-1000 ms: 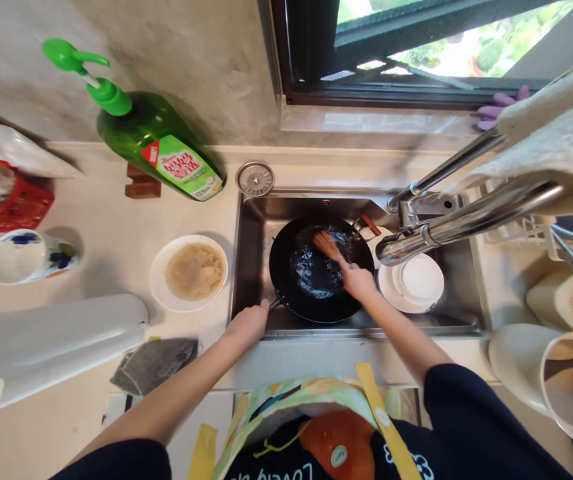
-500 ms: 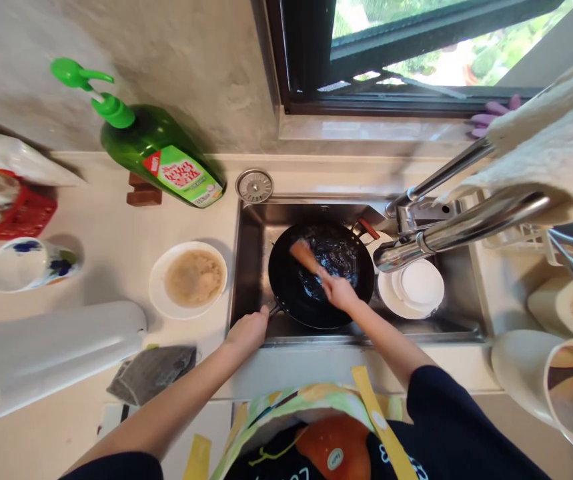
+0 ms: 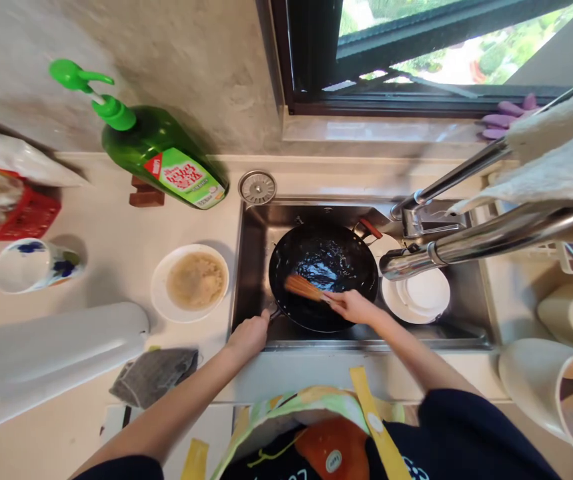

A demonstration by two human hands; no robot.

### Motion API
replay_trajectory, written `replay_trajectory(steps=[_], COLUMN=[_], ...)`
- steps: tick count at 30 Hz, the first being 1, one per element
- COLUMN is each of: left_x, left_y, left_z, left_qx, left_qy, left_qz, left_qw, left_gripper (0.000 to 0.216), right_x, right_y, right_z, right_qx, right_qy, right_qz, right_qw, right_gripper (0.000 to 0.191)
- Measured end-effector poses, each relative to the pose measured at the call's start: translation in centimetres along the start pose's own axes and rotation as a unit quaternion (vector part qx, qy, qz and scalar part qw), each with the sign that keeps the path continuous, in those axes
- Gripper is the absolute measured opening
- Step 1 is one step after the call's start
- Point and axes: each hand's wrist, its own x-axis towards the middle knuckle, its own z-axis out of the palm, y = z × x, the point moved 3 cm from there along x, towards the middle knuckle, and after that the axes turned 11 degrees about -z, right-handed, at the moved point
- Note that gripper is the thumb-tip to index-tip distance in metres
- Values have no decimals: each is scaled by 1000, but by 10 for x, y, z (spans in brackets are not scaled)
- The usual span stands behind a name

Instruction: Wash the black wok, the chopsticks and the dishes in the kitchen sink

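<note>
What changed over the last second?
Right hand moved the brush head left and nearer the person inside the pan. Nothing newly grabbed or released. Left hand still grips the pan handle; bottle and soup dish stayed put.

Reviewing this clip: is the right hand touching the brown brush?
Touching. The head view shows the right hand with its fingers closed around the narrow end of the brown brush.

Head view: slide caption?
Left hand grips the handle of a black wok in the sink; right hand holds a brown brush.
</note>
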Motion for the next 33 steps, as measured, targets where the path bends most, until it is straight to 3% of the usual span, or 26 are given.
replay_trajectory(steps=[2, 3, 6, 7, 9, 11, 13, 15, 16, 18, 21, 24, 26, 27, 29, 31, 33], left_x=[0, 0, -2, -3, -3, -2, 0, 1, 1, -1, -3, -3, -2, -2, -1, -2, -2], left_y=[-1, -1, 3, 4, 5, 2, -2, -4, -5, -3, 2, 5, 4, 3, 3, 4, 6], left_z=[2, 2, 1, 1, 0, 0, 2, 5, 6, 6, 2, -1, 1, 2, 5, 5, 4], left_qx=[-9, -12, -9, -6, 0, 0, -7, -15, -17, -15, 3, 13, 10, 6, 2, 3, 10], left_qy=[-12, -14, -4, 1, 5, 2, -3, -7, -7, -1, 14, 16, 9, 6, 8, 18, 21], left_qz=[-4, -3, 4, 5, 2, -3, -3, 2, 4, 6, -2, -7, -5, -1, 6, 8, 4], left_qw=[1000, 1000, 1000, 1000, 1000, 1000, 1000, 1000, 1000, 1000, 1000, 1000, 1000, 1000, 1000, 1000, 1000], left_gripper=[28, 28, 29, 30, 31, 30, 28, 26, 26, 26, 29, 32, 32, 32, 31, 31, 33], right_x=[-26, -33, -13, 2, 28, 31, 4, -34, -49, -56, -20, 9, -2, -14, -37, -44, -31], right_y=[27, 39, 43, 32, 4, -15, -10, 19, 35, 50, 27, -11, -15, -8, 17, 33, 28], right_z=[-14, -24, -44, -41, -22, -2, 3, -12, -26, -53, -57, -28, -17, -18, -30, -45, -45], right_qx=[29, 16, -74, -92, -77, -13, 43, 64, 39, -51, -129, -90, -34, -15, -31, -103, -156], right_qy=[-74, -73, 67, 116, 154, 118, 18, -85, -98, -28, 79, 49, -17, -56, -91, -27, 45], right_qz=[82, 131, 178, 161, 99, 5, -22, 80, 152, 226, 211, 104, 43, 57, 175, 247, 237], right_qw=[993, 989, 979, 976, 980, 993, 999, 991, 983, 972, 966, 989, 998, 997, 980, 963, 958], right_gripper=[45, 45, 47, 49, 51, 51, 49, 46, 44, 43, 49, 51, 48, 46, 41, 43, 49])
